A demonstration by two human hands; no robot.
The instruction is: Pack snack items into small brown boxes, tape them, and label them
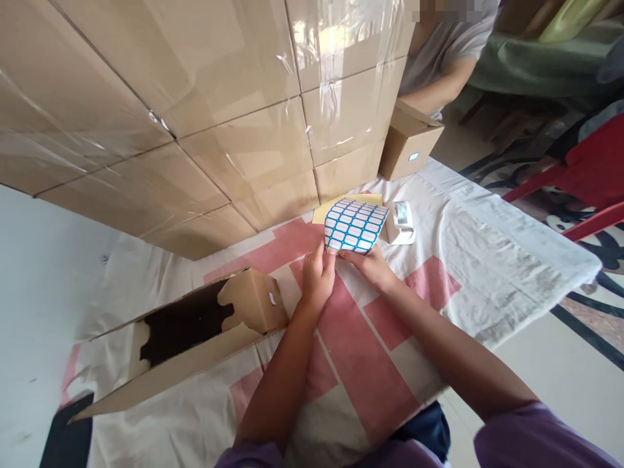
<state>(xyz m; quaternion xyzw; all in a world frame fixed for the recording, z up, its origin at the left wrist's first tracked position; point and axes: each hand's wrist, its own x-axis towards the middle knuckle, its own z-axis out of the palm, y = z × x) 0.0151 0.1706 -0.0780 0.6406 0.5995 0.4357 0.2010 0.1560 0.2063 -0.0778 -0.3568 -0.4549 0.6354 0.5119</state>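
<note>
A sheet of white stickers with blue borders (355,224) is held up in front of me, its upper part curving away. My left hand (318,272) pinches its lower left edge between thumb and fingers. At the lower right edge, my right hand (371,265) grips the same sheet, thumb and fingers closed. Behind the sheet lies a yellow paper (320,213), partly covered. Just right of the sheet sits a small white boxy item (402,224) with a clear or shiny top. An open cardboard box (205,354) with a small label on its end lies left of my left hand.
A tall stack of taped cardboard cartons (234,143) walls off the far side. Another labelled box (412,143) stands beyond its right end, near a person's arm (443,84). A pink and white cloth (507,260) covers the table. A red chair (589,175) is at right.
</note>
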